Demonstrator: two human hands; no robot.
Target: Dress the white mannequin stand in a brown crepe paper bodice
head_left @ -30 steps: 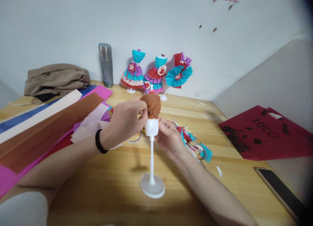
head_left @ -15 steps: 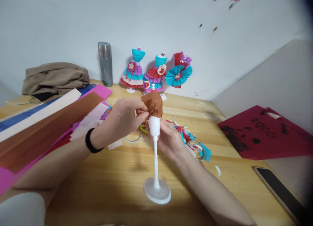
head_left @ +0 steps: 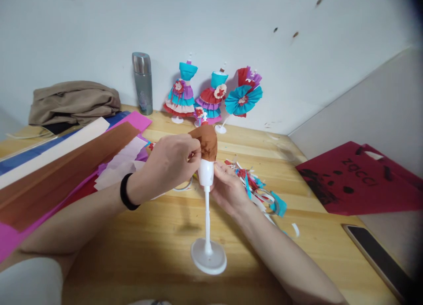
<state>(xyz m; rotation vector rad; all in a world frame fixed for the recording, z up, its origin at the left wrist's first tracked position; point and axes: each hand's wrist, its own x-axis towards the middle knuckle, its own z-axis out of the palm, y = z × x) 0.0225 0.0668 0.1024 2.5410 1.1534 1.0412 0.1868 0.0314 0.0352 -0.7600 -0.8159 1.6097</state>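
Note:
A small white mannequin stand (head_left: 206,174) with a round base is held upright over the table. Brown crepe paper (head_left: 209,142) wraps its upper part, with a loose flap toward the left. My left hand (head_left: 175,157), a black band on its wrist, pinches the brown paper at its left side. My right hand (head_left: 231,186) grips the white body from the right, just below the paper; some of its fingers are hidden behind the body.
Three stands in paper dresses (head_left: 180,96) line the wall beside a grey flask (head_left: 142,85). Crepe sheets (head_left: 72,168) and a brown cloth (head_left: 74,102) lie left. Paper scraps (head_left: 256,186), a red bag (head_left: 357,177) and a phone (head_left: 373,252) are right.
The stand has shifted slightly left, its base too. My left hand's fingers have closed more tightly at the brown paper, and the view has moved a little.

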